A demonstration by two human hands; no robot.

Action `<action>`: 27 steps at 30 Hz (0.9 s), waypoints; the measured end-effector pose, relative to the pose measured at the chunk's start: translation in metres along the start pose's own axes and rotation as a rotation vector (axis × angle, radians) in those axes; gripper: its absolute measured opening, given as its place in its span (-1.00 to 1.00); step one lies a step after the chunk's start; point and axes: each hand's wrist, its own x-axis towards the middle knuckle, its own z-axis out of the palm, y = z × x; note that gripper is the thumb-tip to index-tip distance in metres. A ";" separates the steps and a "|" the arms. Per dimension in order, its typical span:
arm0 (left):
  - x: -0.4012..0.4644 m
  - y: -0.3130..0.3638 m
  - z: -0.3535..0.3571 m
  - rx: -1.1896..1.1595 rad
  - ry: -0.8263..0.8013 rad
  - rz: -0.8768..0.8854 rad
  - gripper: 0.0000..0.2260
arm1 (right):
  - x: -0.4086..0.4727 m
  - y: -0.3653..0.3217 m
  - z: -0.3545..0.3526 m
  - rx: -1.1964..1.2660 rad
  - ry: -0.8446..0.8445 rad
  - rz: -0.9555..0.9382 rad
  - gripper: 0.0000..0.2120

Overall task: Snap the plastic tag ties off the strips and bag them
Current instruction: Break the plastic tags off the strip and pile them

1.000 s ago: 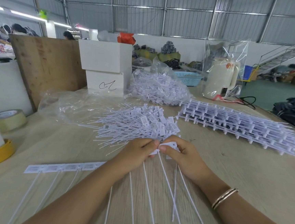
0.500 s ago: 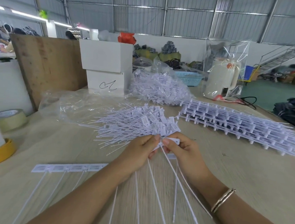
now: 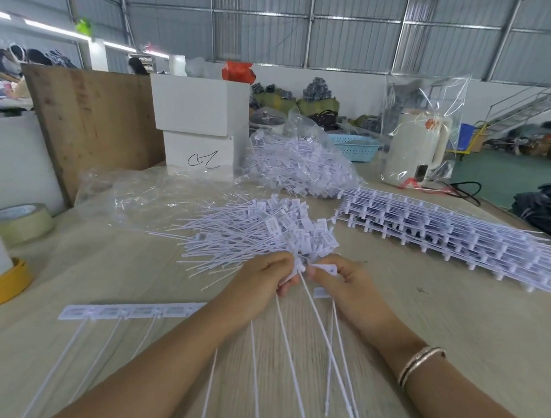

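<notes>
Pinching the head end of one strip (image 3: 302,271) from both sides, the left hand (image 3: 257,284) and the right hand (image 3: 344,288) meet just above the table (image 3: 457,324). The fingers of each hand are curled narrow around the small tag heads, thumb against forefinger, probably so that a short twist can break one tie away from its neighbour. The long tails hang down toward the person, free of the hands, so they do not disturb the bending.

Just beyond the hands lies the loose pile (image 3: 258,234) of ties already separated, close enough to drop each new one there. Another strip (image 3: 131,313) waits near the left forearm, and a big stack (image 3: 448,237) of whole strips lies well to the right.

As for containers: a clear bag (image 3: 298,164) farther back is full of ties, while a flat bag (image 3: 155,195) beside the pile looks almost empty. I judge the bagging of this pile is not yet started.
</notes>
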 end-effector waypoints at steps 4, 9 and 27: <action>-0.004 -0.002 0.004 0.397 -0.064 0.058 -0.79 | 0.002 0.002 0.003 -0.495 0.060 -0.005 -0.72; -0.005 -0.004 0.006 0.661 -0.057 0.130 -0.92 | 0.003 0.005 0.005 -0.631 0.051 0.049 -0.77; -0.005 -0.006 0.005 0.432 -0.049 0.185 -0.82 | -0.008 -0.013 0.008 -0.149 -0.155 -0.062 -0.75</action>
